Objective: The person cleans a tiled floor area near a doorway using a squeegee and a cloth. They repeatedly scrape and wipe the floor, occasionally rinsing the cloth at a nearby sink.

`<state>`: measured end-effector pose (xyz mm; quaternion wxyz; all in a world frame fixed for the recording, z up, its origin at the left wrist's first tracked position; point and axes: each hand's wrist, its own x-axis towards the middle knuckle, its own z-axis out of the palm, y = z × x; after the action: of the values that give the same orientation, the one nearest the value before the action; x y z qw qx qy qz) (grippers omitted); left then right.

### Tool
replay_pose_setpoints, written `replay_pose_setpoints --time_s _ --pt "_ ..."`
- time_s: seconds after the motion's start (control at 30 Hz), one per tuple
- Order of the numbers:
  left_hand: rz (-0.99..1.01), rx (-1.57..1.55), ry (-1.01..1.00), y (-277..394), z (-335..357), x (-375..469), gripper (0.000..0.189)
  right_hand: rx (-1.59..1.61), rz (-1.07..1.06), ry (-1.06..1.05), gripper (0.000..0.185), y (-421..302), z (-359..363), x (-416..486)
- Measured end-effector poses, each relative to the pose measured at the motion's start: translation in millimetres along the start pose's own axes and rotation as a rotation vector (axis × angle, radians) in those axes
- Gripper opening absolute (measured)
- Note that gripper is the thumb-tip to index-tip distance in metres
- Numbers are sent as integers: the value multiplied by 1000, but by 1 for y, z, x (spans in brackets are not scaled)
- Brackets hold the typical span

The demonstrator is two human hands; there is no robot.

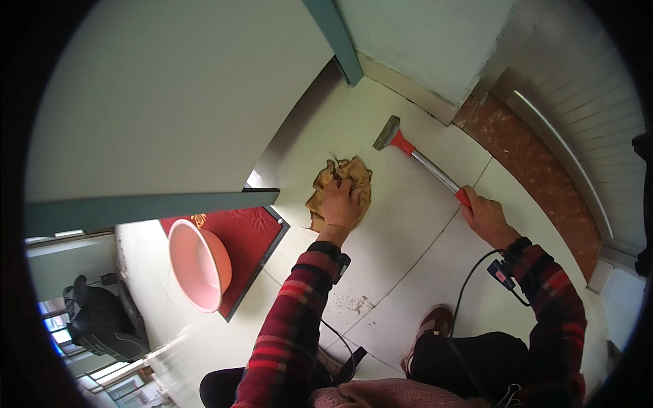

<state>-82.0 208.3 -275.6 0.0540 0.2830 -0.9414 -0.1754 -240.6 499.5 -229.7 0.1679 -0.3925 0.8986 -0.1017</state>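
Note:
My left hand [341,206] presses down on a crumpled yellow-brown cloth [365,178] on the pale tiled floor. In my right hand [485,215] is the red grip of a long-handled scraper [436,171]. It has a metal shaft, a red neck and a wide, dirty blade head, which lies up and to the left of that hand, near the cloth. Whether the blade touches the floor I cannot tell. Whitish debris [359,304] lies scattered on the tiles between the cloth and my feet.
A pink plastic basin [201,265] stands on a red mat [245,229] at the left. Above it is a large pale panel with a green frame [153,206]. A wall corner and a reddish-brown stone strip [541,168] border the floor at the right. Cables hang by both wrists.

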Motion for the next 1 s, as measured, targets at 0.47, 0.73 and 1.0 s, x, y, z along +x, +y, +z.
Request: replay_pose_setpoints --time_s 0.47,0.73,1.0 --pt "-314 -644 73 -28 -108 10 24 -37 80 6 25 41 1 9" --pt "-460 -772 -24 -30 -131 -3 24 -171 35 -53 34 15 -25 29" --pt "-202 -1312 51 34 -201 -2 25 577 -422 -72 66 -143 -45 81"
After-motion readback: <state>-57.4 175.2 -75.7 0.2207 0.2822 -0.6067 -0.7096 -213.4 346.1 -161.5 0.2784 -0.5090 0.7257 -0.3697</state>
